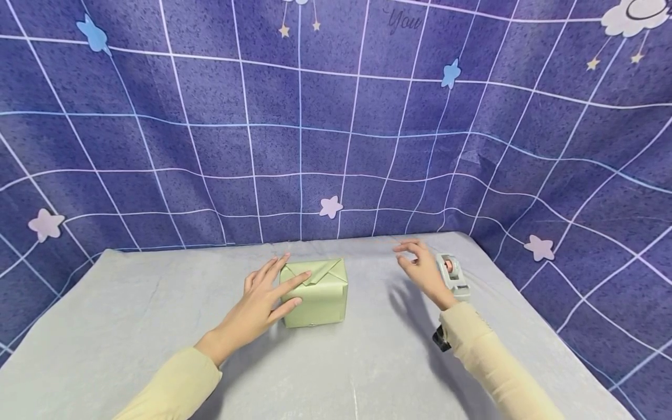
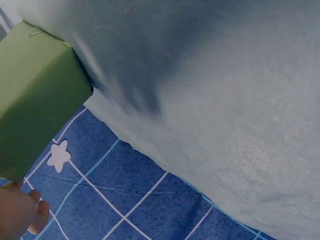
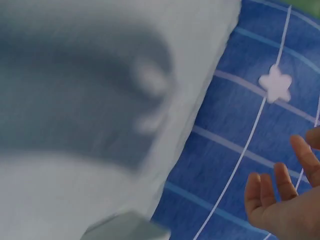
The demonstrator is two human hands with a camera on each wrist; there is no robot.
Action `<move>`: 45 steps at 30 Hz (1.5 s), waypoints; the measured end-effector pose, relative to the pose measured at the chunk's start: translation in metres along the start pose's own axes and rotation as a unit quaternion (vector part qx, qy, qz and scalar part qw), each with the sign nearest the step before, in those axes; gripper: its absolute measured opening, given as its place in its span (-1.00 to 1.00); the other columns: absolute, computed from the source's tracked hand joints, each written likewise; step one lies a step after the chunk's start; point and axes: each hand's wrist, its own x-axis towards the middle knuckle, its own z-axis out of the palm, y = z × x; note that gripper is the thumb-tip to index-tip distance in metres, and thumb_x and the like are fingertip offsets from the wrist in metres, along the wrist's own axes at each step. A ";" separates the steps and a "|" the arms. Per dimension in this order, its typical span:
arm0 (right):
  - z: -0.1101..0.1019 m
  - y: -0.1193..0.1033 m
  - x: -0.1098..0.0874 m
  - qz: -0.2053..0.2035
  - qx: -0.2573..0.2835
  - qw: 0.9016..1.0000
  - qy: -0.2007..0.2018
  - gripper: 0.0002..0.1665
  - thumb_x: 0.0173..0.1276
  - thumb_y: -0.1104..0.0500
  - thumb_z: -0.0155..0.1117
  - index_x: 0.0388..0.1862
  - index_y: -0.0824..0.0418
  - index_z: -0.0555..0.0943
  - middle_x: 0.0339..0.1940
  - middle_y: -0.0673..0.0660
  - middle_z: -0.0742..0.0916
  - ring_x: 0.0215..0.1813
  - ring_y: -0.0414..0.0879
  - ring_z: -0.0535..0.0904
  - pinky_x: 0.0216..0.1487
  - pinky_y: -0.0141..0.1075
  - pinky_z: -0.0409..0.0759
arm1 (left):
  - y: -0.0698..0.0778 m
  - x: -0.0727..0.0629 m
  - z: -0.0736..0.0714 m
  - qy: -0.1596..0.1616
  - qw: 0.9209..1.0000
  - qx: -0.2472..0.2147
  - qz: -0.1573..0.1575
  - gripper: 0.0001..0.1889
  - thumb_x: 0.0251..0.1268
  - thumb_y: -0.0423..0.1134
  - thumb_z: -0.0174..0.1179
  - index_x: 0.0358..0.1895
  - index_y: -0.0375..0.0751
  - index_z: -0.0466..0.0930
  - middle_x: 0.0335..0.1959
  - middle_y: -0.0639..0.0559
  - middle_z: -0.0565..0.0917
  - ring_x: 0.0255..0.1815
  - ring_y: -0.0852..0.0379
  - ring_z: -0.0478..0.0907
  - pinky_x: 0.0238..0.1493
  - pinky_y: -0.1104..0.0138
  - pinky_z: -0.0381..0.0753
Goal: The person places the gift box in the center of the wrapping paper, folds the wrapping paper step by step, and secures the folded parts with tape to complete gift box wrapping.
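A box wrapped in light green paper (image 1: 315, 306) stands on the cloth-covered table. Its folded flaps meet on top. My left hand (image 1: 257, 306) lies against its left side, with the index finger pressing across the top flap and the thumb at the front face. In the left wrist view the green box (image 2: 42, 95) fills the upper left, above part of that hand (image 2: 20, 212). Over the table right of the box, my right hand (image 1: 422, 271) hovers, fingers loosely bent and nothing visible between them. The right wrist view shows the right hand's fingers (image 3: 285, 195) spread apart.
A pale tape dispenser (image 1: 455, 280) with a roll in it stands just right of the right hand. Grey-white cloth (image 1: 131, 309) covers the table. Behind and to the right hangs a blue grid-patterned curtain (image 1: 273, 151) with stars, meeting the table's back edge.
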 end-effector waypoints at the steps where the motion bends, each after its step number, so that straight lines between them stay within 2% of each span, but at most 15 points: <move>1: -0.005 0.004 -0.001 0.003 -0.009 1.000 0.007 -0.76 0.13 0.35 0.18 -0.19 0.37 0.63 -0.01 0.31 0.57 0.08 0.13 0.44 -0.17 -0.25 0.46 | 0.000 0.000 0.000 0.001 1.000 0.001 0.000 -0.48 0.29 0.08 0.02 0.32 0.43 0.17 0.47 -0.05 -0.01 0.44 -0.21 -0.06 0.26 -0.15 -0.09; 5: -0.022 0.023 -0.004 0.012 -0.064 0.997 0.036 -0.74 0.08 0.35 0.18 -0.21 0.38 0.61 -0.03 0.34 0.55 0.07 0.22 0.39 0.01 -0.03 0.33 | 0.000 0.000 0.000 0.002 1.000 0.003 -0.001 -0.48 0.29 0.09 0.01 0.32 0.44 0.16 0.46 -0.03 0.02 0.44 -0.18 -0.05 0.26 -0.15 -0.11; 8: -0.034 0.037 -0.008 0.010 -0.112 0.992 0.051 -0.73 0.02 0.37 0.17 -0.24 0.42 0.60 -0.07 0.40 0.52 -0.01 0.29 0.38 0.09 0.04 0.20 | 0.000 0.000 0.000 0.001 1.000 0.003 -0.001 -0.48 0.29 0.09 0.01 0.32 0.44 0.16 0.46 -0.03 0.03 0.44 -0.17 -0.05 0.26 -0.15 -0.11; 12: -0.047 0.049 -0.015 0.026 -0.168 0.984 0.061 -0.70 -0.02 0.36 0.18 -0.25 0.47 0.58 -0.10 0.43 0.51 -0.07 0.34 0.36 0.00 0.08 0.20 | 0.000 0.000 0.000 0.001 1.000 0.003 0.002 -0.48 0.29 0.09 0.00 0.32 0.42 0.17 0.45 -0.05 0.04 0.43 -0.18 -0.04 0.25 -0.15 -0.10; 18: -0.063 0.056 -0.027 0.096 -0.222 0.969 0.053 -0.61 0.08 0.22 0.21 -0.15 0.47 0.50 -0.07 0.46 0.49 -0.07 0.36 0.31 -0.06 0.12 0.25 | 0.000 0.000 0.001 0.006 1.000 0.009 0.005 -0.48 0.29 0.09 0.01 0.32 0.43 0.17 0.44 -0.07 0.08 0.43 -0.17 -0.02 0.24 -0.14 -0.09; 23: -0.071 0.058 -0.035 0.160 -0.243 0.957 0.017 -0.54 0.13 0.11 0.20 -0.15 0.48 0.49 -0.09 0.48 0.45 -0.08 0.38 0.28 -0.08 0.13 0.26 | 0.000 0.000 0.001 0.009 1.000 0.013 0.008 -0.48 0.29 0.09 0.02 0.32 0.42 0.18 0.43 -0.10 0.10 0.42 -0.18 -0.01 0.23 -0.14 -0.07; 29: -0.074 0.059 -0.040 0.212 -0.254 0.944 -0.019 -0.63 0.13 0.04 0.20 -0.49 0.38 0.58 -0.14 0.45 0.44 -0.12 0.38 0.27 -0.18 0.12 0.30 | 0.000 -0.001 0.001 0.008 1.000 0.013 0.004 -0.48 0.29 0.09 0.02 0.32 0.44 0.17 0.44 -0.08 0.09 0.42 -0.16 0.01 0.23 -0.14 -0.08; 32: -0.075 0.059 -0.041 0.225 -0.251 0.941 -0.023 -0.65 0.12 0.04 0.19 -0.59 0.35 0.55 -0.17 0.43 0.43 -0.13 0.38 0.26 -0.24 0.10 0.33 | 0.000 -0.001 0.001 0.007 1.000 0.014 0.002 -0.48 0.29 0.09 0.01 0.31 0.44 0.17 0.44 -0.06 0.08 0.42 -0.16 0.01 0.23 -0.14 -0.08; 36: -0.078 0.055 -0.041 0.234 -0.240 0.942 -0.026 -0.64 0.11 0.05 0.20 -0.57 0.37 0.54 -0.21 0.43 0.44 -0.14 0.38 0.27 -0.28 0.05 0.34 | 0.000 0.000 0.002 0.004 1.000 0.014 0.002 -0.48 0.29 0.10 0.01 0.32 0.44 0.17 0.45 -0.04 0.06 0.42 -0.15 0.00 0.23 -0.13 -0.08; 41: -0.081 0.052 -0.038 0.224 -0.232 0.946 -0.035 -0.68 0.02 0.11 0.29 -0.63 0.39 0.54 -0.37 0.40 0.51 -0.18 0.31 0.34 -0.11 0.07 0.22 | 0.000 0.000 0.001 0.005 1.000 0.015 0.005 -0.48 0.30 0.09 0.00 0.32 0.43 0.16 0.44 -0.05 0.07 0.42 -0.17 0.01 0.23 -0.13 -0.07; 45: -0.082 0.051 -0.036 0.226 -0.238 0.944 -0.041 -0.70 -0.04 0.16 0.33 -0.72 0.34 0.48 -0.46 0.34 0.52 -0.24 0.23 0.38 -0.04 0.07 0.12 | 0.000 0.000 0.001 0.006 1.000 0.014 0.004 -0.48 0.29 0.09 0.01 0.32 0.43 0.17 0.44 -0.06 0.08 0.42 -0.17 0.01 0.23 -0.13 -0.07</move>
